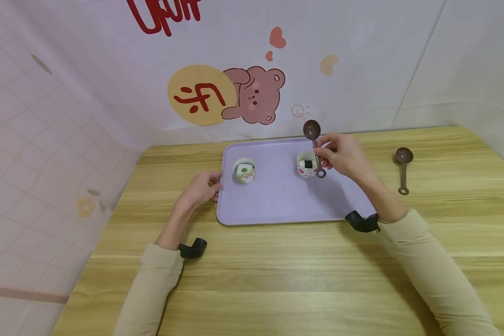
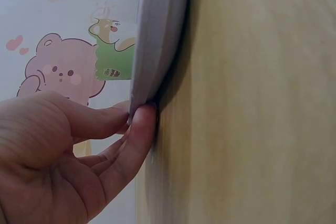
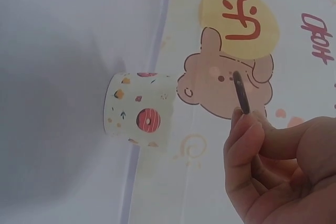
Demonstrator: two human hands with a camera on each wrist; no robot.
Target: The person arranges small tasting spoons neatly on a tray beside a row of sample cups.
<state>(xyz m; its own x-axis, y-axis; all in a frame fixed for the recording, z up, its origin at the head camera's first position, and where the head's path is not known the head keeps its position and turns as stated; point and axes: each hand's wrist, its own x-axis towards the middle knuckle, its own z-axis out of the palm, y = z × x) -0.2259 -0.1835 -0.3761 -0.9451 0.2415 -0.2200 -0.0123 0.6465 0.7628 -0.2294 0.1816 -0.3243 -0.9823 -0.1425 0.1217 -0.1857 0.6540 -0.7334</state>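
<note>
My right hand (image 1: 340, 153) pinches a brown measuring spoon (image 1: 312, 129) by its handle, bowl up, above the right part of a lilac tray (image 1: 273, 200). Just behind the handle is a small patterned paper cup (image 1: 305, 171) with a white-and-black piece like a rice ball in it. In the right wrist view, the same cup (image 3: 139, 109) shows a donut print, and the spoon's handle (image 3: 240, 93) sticks out from the fingertips. My left hand (image 1: 201, 187) grips the tray's left rim, thumb on top, fingers at the underside (image 2: 140, 124). Nearby stands another cup (image 1: 245, 176) holding a white-and-green piece.
A second brown measuring spoon (image 1: 404, 156) lies on the wooden table (image 1: 252, 280), right of the tray. Behind the table rises a white wall covering (image 1: 361, 93) with a printed bear. Black curved pieces (image 1: 193, 248) are fixed at both wrists.
</note>
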